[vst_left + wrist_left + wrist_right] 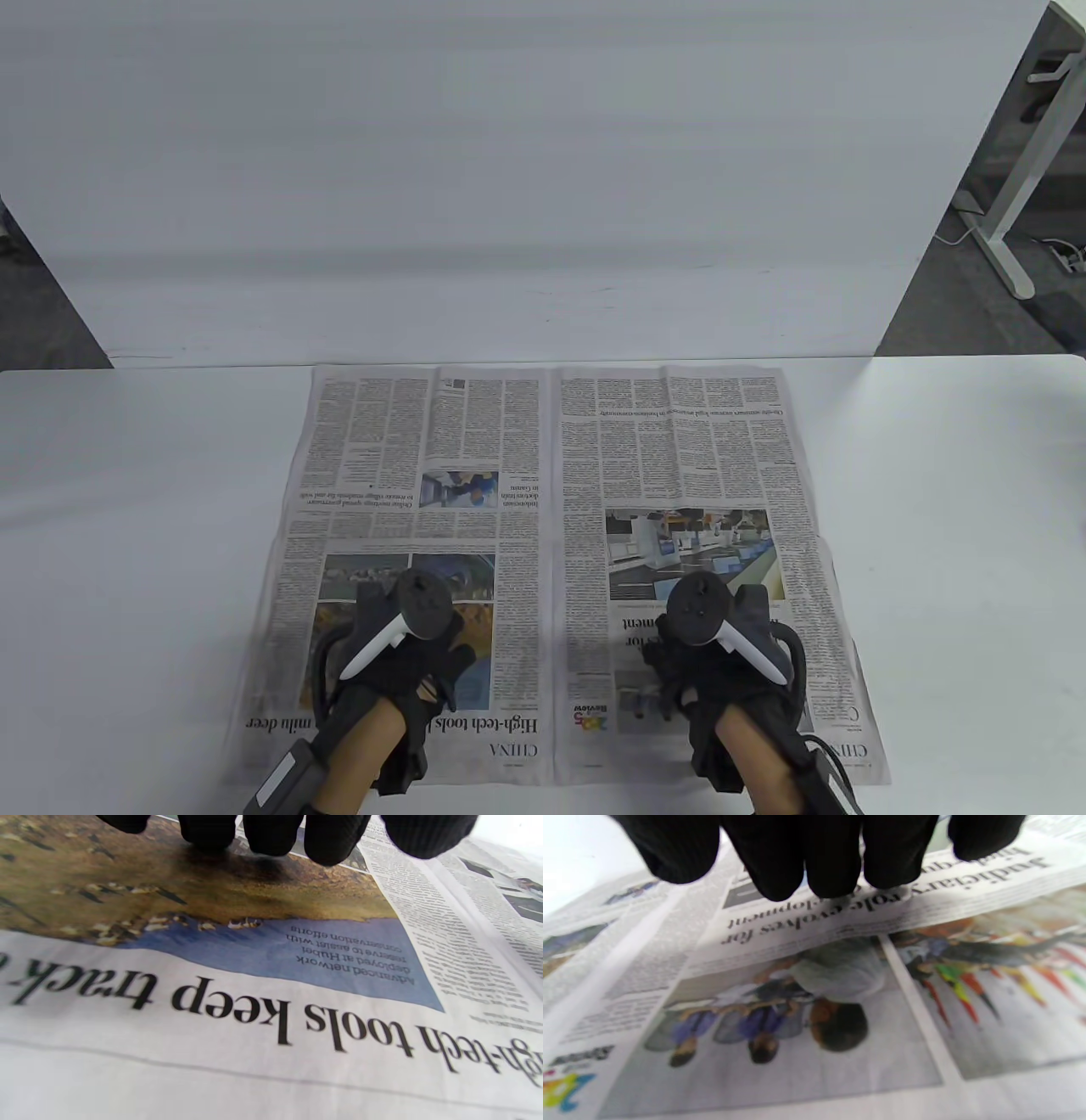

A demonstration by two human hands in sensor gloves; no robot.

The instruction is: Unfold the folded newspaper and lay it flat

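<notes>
Your newspaper [551, 543] lies opened out as a two-page spread on the desk [127, 526], its centre crease running between your hands. Your left hand [399, 671] is over the near left page, fingers [271, 836] extended, tips at the brown landscape photo. Your right hand [721, 662] is over the near right page, fingers [831, 857] extended above a slightly raised fold; neither hand grips anything. Bare desk flanks both side edges.

A white worktop [127, 509] spans the foreground. Behind it stands a tall white backdrop panel [509, 170]. At the far right, a white desk leg [1014, 221] rests on grey floor [967, 289].
</notes>
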